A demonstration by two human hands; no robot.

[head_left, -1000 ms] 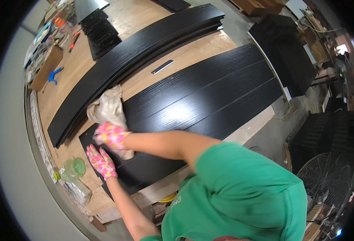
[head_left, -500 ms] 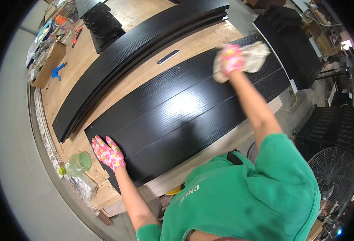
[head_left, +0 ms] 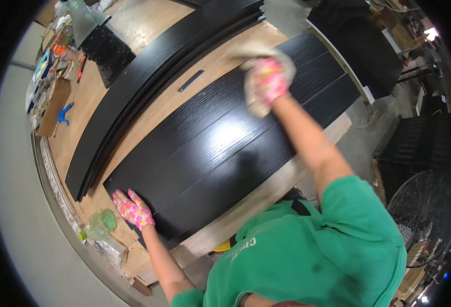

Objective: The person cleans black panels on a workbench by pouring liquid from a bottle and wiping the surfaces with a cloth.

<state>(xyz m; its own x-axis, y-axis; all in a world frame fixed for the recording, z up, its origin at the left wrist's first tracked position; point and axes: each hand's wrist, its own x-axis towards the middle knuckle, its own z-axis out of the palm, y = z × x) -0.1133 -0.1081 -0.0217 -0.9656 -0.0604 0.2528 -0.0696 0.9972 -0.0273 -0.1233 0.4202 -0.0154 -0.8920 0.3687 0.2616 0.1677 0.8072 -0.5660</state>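
A black wood-grain panel (head_left: 200, 148) with two lengthwise grooves lies across the light wooden workbench. My left hand (head_left: 134, 210), in a pink flowered glove, rests flat on its left end with fingers spread. On the panel's far right part, my right hand (head_left: 270, 79), gloved alike, presses a cream cloth (head_left: 257, 105) against the surface. Motion blurs the cloth's upper edge, and the fingers are bunched over it. Beyond the panel's far edge lies a small dark strip (head_left: 190, 81) on the bare wood.
A stack of black panels (head_left: 148, 77) runs behind. More black panels (head_left: 358, 46) are piled at right. At left stand a green plastic bottle (head_left: 102, 225), a blue tool (head_left: 63, 114) and a cluttered box (head_left: 55, 107). A black fan (head_left: 420, 215) is at lower right.
My right hand has swept left across the panel with the cloth. The left hand stays flat at the left end. The whole view has shifted a little.
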